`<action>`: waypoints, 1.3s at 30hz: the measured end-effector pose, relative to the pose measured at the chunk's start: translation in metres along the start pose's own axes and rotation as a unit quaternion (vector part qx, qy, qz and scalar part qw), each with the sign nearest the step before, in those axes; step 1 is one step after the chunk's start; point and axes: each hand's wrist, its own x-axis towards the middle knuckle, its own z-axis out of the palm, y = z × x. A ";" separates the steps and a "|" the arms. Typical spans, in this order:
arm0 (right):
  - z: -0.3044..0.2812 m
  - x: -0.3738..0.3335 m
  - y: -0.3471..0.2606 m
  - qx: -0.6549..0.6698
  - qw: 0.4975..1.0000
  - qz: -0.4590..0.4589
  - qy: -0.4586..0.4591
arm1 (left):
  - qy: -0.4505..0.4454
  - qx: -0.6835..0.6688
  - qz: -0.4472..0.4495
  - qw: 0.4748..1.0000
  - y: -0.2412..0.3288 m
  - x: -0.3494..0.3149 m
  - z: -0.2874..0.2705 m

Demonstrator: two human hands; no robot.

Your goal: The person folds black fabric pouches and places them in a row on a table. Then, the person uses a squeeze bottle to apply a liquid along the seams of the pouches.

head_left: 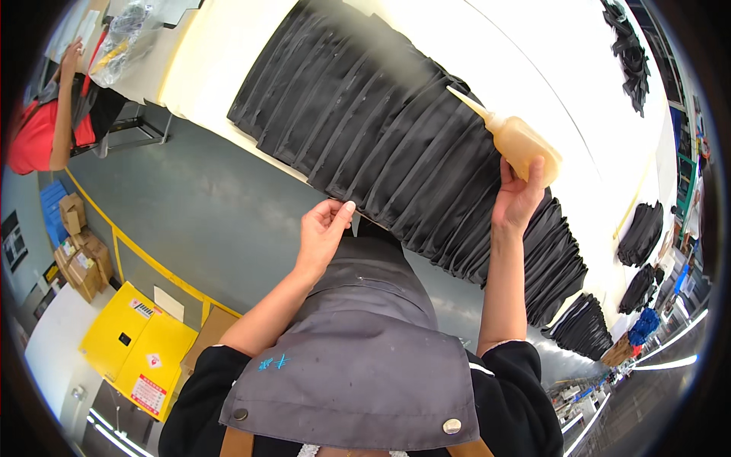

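My right hand [520, 194] is wrapped round a squeeze bottle [525, 148] with a long pale nozzle and yellowish contents. The bottle is tilted, its nozzle pointing up and left over a long row of overlapping black fabric pieces [381, 129]. Those pieces lie fanned out across the pale table, their lower ends along its near edge. At that edge my left hand [324, 236] is closed, thumb and forefinger pinching the lower end of one black piece. Its other fingers are curled under.
Further black bundles [641, 232] lie on the pale table [533, 46] to the right. Another person in red [53, 129] is at the far left, near a clear plastic bag [126, 46]. A yellow cabinet [137, 346] and cardboard boxes [84, 263] stand at left.
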 end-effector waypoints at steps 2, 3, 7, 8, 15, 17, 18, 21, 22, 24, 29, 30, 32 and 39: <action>0.000 0.002 0.000 0.003 1.000 0.009 0.001 | -0.003 -0.008 0.004 1.000 0.000 0.000 0.000; 0.000 0.003 0.000 0.001 1.000 0.013 0.001 | 0.002 -0.003 0.004 1.000 0.000 0.000 0.000; 0.003 0.007 0.001 -0.014 1.000 0.017 -0.001 | 0.000 -0.011 0.017 1.000 -0.002 -0.001 0.001; 0.004 0.007 0.001 -0.018 1.000 0.020 0.004 | 0.002 -0.015 0.017 1.000 -0.003 -0.001 0.001; 0.009 0.010 0.005 -0.033 0.999 0.005 0.002 | 0.008 -0.012 0.014 1.000 -0.003 -0.001 0.002; 0.011 0.011 0.005 -0.038 0.999 0.004 -0.001 | 0.003 -0.016 0.023 1.000 -0.003 -0.001 0.002; 0.012 0.012 0.005 -0.041 0.999 0.007 -0.004 | 0.006 -0.012 0.024 1.000 -0.003 -0.001 0.003; 0.014 0.013 0.005 -0.050 0.999 0.011 -0.011 | 0.007 -0.013 0.023 1.000 -0.002 -0.002 0.003; 0.014 0.013 0.005 -0.053 0.998 0.012 -0.014 | 0.006 -0.015 0.020 1.000 -0.002 -0.001 0.003; 0.015 0.013 0.004 -0.064 0.998 0.018 -0.020 | 0.009 -0.011 0.016 1.000 -0.002 -0.001 0.002; 0.017 0.010 0.006 -0.088 0.994 0.044 -0.038 | 0.007 -0.007 0.017 1.000 -0.003 -0.001 0.002; 0.017 0.009 0.006 -0.093 0.994 0.047 -0.041 | 0.009 -0.004 0.014 1.000 -0.003 0.000 0.002; 0.017 0.006 0.006 -0.101 0.992 0.055 -0.046 | 0.005 -0.010 0.016 1.000 -0.003 0.000 0.002; 0.015 -0.005 0.007 -0.111 0.988 0.075 -0.071 | 0.010 -0.004 0.008 1.000 -0.002 0.000 0.002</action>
